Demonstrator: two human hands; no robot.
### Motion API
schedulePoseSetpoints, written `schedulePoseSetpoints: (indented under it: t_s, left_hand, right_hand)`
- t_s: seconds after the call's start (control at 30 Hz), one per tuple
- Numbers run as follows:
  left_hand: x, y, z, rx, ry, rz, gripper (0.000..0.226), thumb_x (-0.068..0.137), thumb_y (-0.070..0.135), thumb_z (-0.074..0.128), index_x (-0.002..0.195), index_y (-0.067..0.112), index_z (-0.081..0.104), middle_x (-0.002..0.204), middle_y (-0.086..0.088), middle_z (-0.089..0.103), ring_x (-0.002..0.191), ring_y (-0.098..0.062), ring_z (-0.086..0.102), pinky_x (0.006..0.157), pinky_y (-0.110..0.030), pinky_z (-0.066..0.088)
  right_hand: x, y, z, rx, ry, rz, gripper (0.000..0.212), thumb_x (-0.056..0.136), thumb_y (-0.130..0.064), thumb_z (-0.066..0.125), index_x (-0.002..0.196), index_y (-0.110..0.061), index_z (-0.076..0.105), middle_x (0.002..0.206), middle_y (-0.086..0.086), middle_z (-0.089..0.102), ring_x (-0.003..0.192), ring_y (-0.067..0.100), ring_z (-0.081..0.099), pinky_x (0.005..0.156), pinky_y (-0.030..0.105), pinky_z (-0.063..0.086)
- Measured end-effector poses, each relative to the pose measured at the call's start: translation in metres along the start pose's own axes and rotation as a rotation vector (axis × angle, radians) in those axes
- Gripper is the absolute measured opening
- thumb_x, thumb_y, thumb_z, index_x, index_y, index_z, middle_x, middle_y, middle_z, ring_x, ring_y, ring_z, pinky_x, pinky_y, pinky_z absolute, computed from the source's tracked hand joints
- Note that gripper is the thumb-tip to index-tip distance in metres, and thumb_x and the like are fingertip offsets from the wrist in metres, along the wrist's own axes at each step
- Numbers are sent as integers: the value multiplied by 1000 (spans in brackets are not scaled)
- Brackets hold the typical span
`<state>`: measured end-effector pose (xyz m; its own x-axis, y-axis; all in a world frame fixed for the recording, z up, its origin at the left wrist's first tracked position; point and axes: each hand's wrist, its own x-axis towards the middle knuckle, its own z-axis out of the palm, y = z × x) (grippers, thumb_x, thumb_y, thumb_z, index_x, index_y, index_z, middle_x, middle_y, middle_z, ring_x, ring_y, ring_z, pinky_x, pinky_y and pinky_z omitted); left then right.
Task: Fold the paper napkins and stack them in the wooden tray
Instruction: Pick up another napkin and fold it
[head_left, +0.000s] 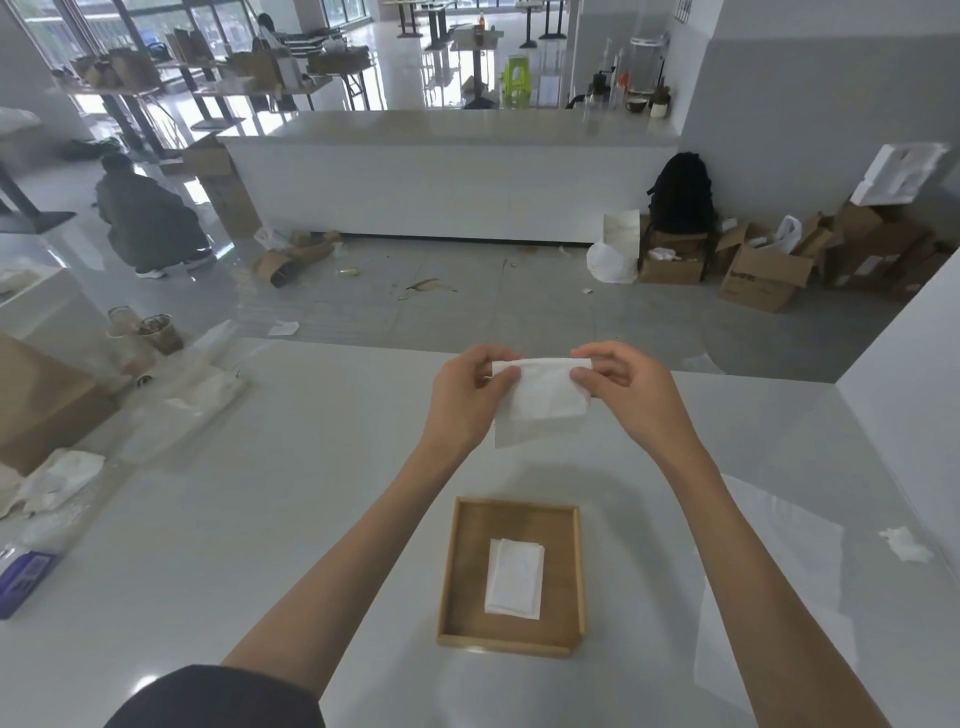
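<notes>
Fingers (505, 375) and thumbs pinch the top corners of a white paper napkin (540, 402) held up over the table.
Left hand (467, 395) grips the upper left corner and right hand (628, 389) the upper right. The thumbs are on the near face and the fingers curl behind, so the napkin hangs in the air between them, partly folded, one layer reaching lower on the left. Nearer the body a wooden tray (457, 571) sits on the white table (311, 519), apart from the held sheet. A small stack of folded napkins (515, 578) lies flat in its middle, touching no wall. A crumpled tissue scrap (904, 544) lies to the right; a cardboard box (41, 405), clear plastic bag (192, 395) and blue packet (23, 577) sit along the left edge.
</notes>
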<state>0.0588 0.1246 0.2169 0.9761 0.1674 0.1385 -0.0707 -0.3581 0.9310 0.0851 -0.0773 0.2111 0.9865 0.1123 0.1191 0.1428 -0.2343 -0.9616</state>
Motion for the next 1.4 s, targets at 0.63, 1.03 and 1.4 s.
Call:
schedulePoseSetpoints:
  t_s: [0.63, 1.03, 1.4]
  left_hand:
    - [4, 22, -14, -325, -193, -29, 34, 100, 22, 59, 131, 29, 47, 92, -4, 66, 78, -14, 65, 71, -33, 53]
    - [-2, 8, -12, 3, -215, 87, 31, 83, 19, 75, 109, 33, 67, 96, -18, 65, 83, -38, 62, 76, -46, 56]
    - [0, 6, -11, 257, -147, 203, 36, 85, 12, 75, 117, 23, 63, 99, 3, 58, 72, -6, 51, 68, -18, 44]
  right_hand:
    - [-15, -19, -2, 53, -152, -104, 71, 94, -16, 68, 136, -62, 34, 118, 5, 64, 97, 20, 73, 80, 35, 62]
    - [-12, -12, -4, -123, -91, -100, 32, 86, -15, 77, 106, -37, 66, 105, -4, 67, 89, 17, 65, 76, 15, 52]
    - [-10, -7, -2, -277, 50, -277, 21, 90, -9, 71, 96, -30, 72, 96, -7, 59, 84, 11, 62, 78, 13, 49]
